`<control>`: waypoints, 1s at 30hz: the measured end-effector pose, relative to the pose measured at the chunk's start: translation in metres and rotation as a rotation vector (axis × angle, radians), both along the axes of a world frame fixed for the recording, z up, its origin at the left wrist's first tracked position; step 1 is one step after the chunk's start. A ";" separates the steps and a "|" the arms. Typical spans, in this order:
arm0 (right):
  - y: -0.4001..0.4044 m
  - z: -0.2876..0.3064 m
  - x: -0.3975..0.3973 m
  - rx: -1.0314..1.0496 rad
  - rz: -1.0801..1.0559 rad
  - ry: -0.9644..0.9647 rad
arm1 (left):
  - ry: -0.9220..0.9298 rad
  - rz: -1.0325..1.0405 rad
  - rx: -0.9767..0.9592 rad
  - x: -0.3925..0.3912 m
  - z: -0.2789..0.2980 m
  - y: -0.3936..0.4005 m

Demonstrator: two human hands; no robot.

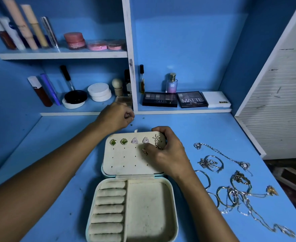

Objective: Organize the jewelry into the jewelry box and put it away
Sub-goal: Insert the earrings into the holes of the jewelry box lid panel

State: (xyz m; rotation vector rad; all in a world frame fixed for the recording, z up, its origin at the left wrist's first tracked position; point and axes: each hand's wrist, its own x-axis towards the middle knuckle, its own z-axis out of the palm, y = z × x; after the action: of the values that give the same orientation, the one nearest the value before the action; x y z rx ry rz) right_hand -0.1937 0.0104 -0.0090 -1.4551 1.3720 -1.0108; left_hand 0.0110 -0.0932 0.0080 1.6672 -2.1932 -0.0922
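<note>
An open cream jewelry box (168, 203) lies on the blue table, its lid panel (126, 159) folded back. Green (113, 142), triangular (134, 140) and star-shaped (157, 137) earrings are pinned in the panel's top row; a small gold earring (144, 151) lies lower. My right hand (166, 152) grips the lid's far right corner, thumb next to the gold earring. My left hand (116, 116) hovers behind the box with fingertips pinched; what they hold is too small to tell. Ring rolls (108, 208) fill the box's left half.
Tangled silver necklaces and bangles (231, 191) and a gold pendant (271, 190) lie on the table right of the box. Shelves behind hold makeup palettes (191, 99), a perfume bottle (172, 82), jars and tubes. A white slatted panel (280, 105) stands at right.
</note>
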 end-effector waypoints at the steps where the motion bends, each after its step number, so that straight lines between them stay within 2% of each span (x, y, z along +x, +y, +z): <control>1: 0.000 0.000 0.000 0.000 0.003 0.000 | -0.018 0.012 0.017 -0.002 0.000 -0.002; 12: 0.000 0.004 -0.003 0.007 0.028 -0.018 | -0.095 0.138 0.103 -0.012 0.006 -0.010; 21: -0.001 0.003 -0.003 0.003 0.039 -0.030 | -0.126 0.012 0.117 -0.011 0.003 -0.011; 25: -0.001 0.002 -0.004 -0.010 0.043 -0.039 | -0.093 0.006 0.082 -0.008 0.003 -0.010; 30: 0.002 0.002 -0.005 -0.044 0.043 -0.068 | 0.064 0.022 0.053 -0.010 0.016 0.000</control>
State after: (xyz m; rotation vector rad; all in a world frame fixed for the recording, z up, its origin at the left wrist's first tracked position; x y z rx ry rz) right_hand -0.1988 0.0127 -0.0072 -1.4628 1.2716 -1.0589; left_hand 0.0010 -0.0933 0.0243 1.6930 -2.1422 -0.1965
